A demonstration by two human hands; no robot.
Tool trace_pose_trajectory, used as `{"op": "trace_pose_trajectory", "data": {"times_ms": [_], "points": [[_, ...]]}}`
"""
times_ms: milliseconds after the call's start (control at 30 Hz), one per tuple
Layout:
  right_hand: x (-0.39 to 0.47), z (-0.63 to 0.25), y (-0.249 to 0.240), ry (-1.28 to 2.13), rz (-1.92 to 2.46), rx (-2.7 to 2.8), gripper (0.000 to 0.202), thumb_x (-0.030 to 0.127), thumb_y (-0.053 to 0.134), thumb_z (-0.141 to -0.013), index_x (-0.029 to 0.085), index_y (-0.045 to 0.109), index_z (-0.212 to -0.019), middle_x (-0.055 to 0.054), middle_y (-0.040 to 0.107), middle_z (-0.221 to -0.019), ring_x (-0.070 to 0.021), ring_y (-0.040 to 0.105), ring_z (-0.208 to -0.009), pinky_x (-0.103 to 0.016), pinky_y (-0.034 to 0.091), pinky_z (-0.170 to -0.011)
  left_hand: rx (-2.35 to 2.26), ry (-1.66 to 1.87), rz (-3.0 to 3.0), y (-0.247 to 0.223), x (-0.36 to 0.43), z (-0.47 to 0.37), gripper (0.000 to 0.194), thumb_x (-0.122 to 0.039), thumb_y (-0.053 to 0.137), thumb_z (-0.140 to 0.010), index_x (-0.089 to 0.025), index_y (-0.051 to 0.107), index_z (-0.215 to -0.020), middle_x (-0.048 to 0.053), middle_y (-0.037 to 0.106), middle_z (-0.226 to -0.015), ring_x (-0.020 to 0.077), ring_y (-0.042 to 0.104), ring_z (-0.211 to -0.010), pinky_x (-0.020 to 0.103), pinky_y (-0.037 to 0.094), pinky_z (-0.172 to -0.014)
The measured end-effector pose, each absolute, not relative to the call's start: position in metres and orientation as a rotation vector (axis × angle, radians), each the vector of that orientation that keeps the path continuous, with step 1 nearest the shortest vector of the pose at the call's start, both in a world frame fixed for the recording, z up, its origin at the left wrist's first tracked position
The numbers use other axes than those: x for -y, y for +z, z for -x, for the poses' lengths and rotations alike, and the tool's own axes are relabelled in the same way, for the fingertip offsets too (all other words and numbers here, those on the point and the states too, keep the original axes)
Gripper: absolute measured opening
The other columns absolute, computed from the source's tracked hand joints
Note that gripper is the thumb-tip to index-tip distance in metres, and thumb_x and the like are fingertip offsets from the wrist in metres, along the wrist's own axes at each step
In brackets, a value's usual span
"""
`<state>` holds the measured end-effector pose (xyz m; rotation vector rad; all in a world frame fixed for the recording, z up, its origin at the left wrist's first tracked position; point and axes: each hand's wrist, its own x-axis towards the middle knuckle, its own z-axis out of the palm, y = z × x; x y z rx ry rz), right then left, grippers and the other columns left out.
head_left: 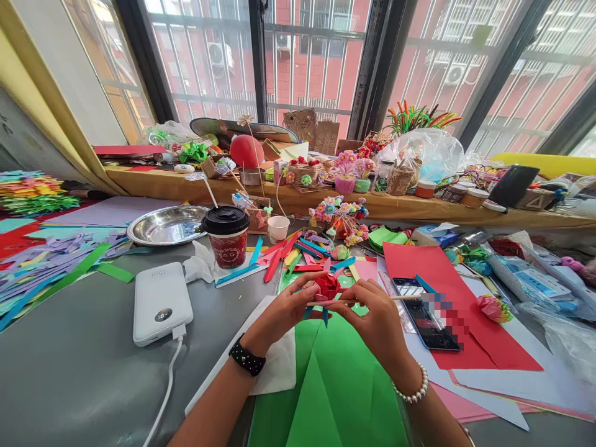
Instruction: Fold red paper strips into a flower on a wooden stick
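My left hand (291, 304) holds a red folded-paper flower (327, 285), its fingers closed round the left side of it. Pointed blue paper pieces (325, 316) stick out below the flower. My right hand (375, 307) pinches a thin wooden stick (400, 298), which lies level across the flower's underside and reaches out to the right. Whether the stick is fixed to the flower, I cannot tell. Under both hands lies a large green paper sheet (335, 385) with crease lines, and a white tissue (279, 360) is beside my left wrist.
Left of my hands are a white power bank (162, 304) with a cable, a lidded coffee cup (226, 236) and a steel plate (162, 226). Coloured paper strips (279, 254) lie just beyond. To the right, a phone (428, 320) rests on red paper (493, 335). A crowded window ledge (186, 186) runs behind.
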<state>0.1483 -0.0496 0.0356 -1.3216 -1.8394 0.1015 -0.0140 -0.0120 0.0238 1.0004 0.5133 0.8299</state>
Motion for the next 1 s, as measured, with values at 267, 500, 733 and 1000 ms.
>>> {"op": "trace_pose_trajectory", "data": {"times_ms": [267, 500, 733, 1000], "points": [[0.050, -0.148, 0.036, 0.153, 1.321, 1.850, 0.022, 0.038, 0.060, -0.071, 0.019, 0.054, -0.062, 0.000, 0.056, -0.064, -0.0155, 0.049, -0.064, -0.028, 0.037, -0.058, -0.475, 0.810, -1.006, 0.025, 0.012, 0.015, 0.028, -0.023, 0.048, -0.079, -0.026, 0.051, -0.107, 0.002, 0.061, -0.093, 0.0146, 0.057, -0.081, 0.028, 0.045, -0.070], [0.050, -0.149, 0.036, 0.152, 1.306, 1.859, 0.023, 0.038, 0.061, -0.070, 0.018, 0.053, -0.062, 0.000, 0.055, -0.063, -0.0154, 0.048, -0.064, -0.028, 0.036, -0.058, -0.449, 0.809, -1.012, 0.025, 0.012, 0.015, 0.028, -0.021, 0.048, -0.080, -0.024, 0.052, -0.108, 0.004, 0.061, -0.092, 0.0143, 0.058, -0.080, 0.025, 0.046, -0.065], [0.047, -0.149, 0.034, 0.115, 1.293, 1.879, 0.022, 0.036, 0.060, -0.071, 0.018, 0.052, -0.062, 0.000, 0.054, -0.064, -0.0154, 0.047, -0.064, -0.028, 0.036, -0.059, -0.453, 0.836, -1.005, 0.021, 0.010, 0.014, 0.028, -0.022, 0.050, -0.078, -0.024, 0.053, -0.106, 0.003, 0.062, -0.091, 0.0152, 0.059, -0.079, 0.028, 0.046, -0.069], [0.044, -0.161, 0.035, -0.186, 1.227, 1.806, 0.022, 0.038, 0.062, -0.069, 0.019, 0.051, -0.069, -0.001, 0.051, -0.066, -0.0168, 0.044, -0.064, -0.031, 0.036, -0.063, -0.384, 1.009, -0.937, 0.020, 0.007, 0.014, 0.041, -0.028, 0.054, -0.076, -0.031, 0.044, -0.115, 0.002, 0.061, -0.101, 0.0201, 0.057, -0.094, 0.033, 0.040, -0.082]]}}
